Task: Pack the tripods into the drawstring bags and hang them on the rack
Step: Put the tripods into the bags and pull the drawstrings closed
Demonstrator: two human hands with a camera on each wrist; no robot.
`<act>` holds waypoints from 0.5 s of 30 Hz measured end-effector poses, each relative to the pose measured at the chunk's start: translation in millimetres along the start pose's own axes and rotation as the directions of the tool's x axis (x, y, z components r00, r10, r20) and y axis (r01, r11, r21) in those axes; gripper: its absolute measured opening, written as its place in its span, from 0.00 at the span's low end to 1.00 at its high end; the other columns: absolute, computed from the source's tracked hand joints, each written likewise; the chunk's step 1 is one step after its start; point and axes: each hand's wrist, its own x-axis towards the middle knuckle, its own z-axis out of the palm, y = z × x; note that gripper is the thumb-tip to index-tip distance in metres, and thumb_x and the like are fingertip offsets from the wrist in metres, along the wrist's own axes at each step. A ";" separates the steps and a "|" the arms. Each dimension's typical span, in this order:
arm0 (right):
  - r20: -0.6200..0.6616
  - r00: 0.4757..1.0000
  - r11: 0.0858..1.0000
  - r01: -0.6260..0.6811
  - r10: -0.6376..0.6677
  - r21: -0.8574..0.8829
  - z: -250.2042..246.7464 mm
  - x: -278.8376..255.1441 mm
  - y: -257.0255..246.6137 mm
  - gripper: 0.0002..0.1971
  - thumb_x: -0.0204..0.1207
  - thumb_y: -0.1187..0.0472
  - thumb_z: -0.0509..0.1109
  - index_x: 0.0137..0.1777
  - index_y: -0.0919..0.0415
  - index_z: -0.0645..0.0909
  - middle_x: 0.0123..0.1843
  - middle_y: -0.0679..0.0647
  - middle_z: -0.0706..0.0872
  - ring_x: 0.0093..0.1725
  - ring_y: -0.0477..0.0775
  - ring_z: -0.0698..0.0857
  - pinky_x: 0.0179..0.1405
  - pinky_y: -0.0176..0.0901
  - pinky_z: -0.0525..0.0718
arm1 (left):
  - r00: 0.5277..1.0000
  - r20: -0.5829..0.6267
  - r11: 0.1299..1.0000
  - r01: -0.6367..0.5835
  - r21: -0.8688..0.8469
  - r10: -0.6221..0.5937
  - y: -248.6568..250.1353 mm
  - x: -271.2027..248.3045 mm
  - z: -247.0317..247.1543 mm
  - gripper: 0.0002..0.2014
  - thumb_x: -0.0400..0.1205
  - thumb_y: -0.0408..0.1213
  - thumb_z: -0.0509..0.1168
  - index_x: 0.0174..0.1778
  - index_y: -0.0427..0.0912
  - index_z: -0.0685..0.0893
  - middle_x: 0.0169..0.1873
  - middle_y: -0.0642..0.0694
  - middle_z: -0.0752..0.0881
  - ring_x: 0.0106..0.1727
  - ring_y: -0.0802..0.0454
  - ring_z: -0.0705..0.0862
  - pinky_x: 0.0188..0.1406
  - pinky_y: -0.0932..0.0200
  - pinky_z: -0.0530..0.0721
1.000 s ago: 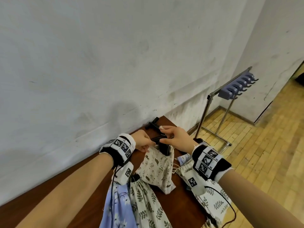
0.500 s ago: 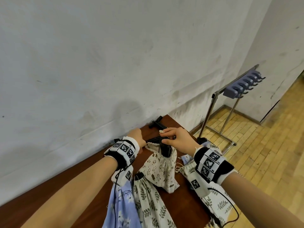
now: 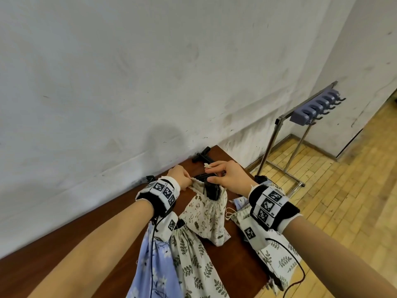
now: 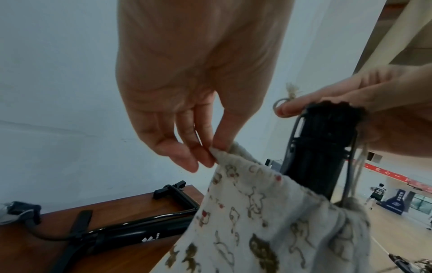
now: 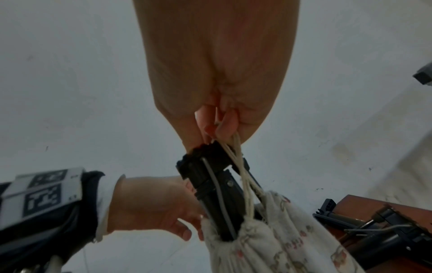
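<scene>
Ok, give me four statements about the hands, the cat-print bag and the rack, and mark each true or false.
1. The left hand pinches the rim of the cat-print bag. True.
2. The black tripod is fully inside the bag. False: its top sticks out of the mouth.
3. The right hand holds the bag's drawstring. True.
4. A bag already hangs on the rack. False: no bag hangs from the hooks in view.

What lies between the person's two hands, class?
Head view: the black tripod, standing partly inside the cat-print bag, lies between the left hand pinching the bag's rim and the right hand.
</scene>
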 end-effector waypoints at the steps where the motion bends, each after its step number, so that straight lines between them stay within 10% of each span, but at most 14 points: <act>1: 0.003 1.000 1.000 0.003 -0.003 -0.023 1.2 0.6 -1.1 0.14 0.74 0.57 0.76 0.59 0.54 0.88 0.65 0.46 0.84 0.40 0.35 0.80 0.40 0.22 0.71 | 1.000 -0.017 1.000 -0.012 -0.005 0.012 3.0 -0.2 -1.0 0.07 0.79 0.40 0.68 0.46 0.42 0.90 0.28 0.51 0.83 0.30 0.56 0.82 0.24 0.69 0.75; 5: 0.018 1.000 0.998 0.017 -0.015 -0.067 2.5 5.9 -6.3 0.14 0.73 0.56 0.77 0.59 0.53 0.89 0.66 0.47 0.84 0.40 0.35 0.80 0.38 0.22 0.70 | 0.990 -0.084 0.972 -0.126 -0.197 0.111 16.7 -0.1 -16.0 0.04 0.73 0.38 0.74 0.33 0.46 0.89 0.32 0.52 0.84 0.41 0.53 0.82 0.41 0.62 0.77; 15: 0.021 1.000 0.998 0.019 -0.018 -0.057 6.9 5.6 -12.9 0.11 0.73 0.58 0.77 0.53 0.62 0.91 0.62 0.53 0.86 0.34 0.28 0.77 0.32 0.21 0.69 | 0.972 0.204 0.891 -0.011 -0.453 0.116 48.5 -32.1 -37.3 0.09 0.75 0.29 0.67 0.28 0.34 0.83 0.19 0.46 0.83 0.22 0.54 0.80 0.32 0.63 0.76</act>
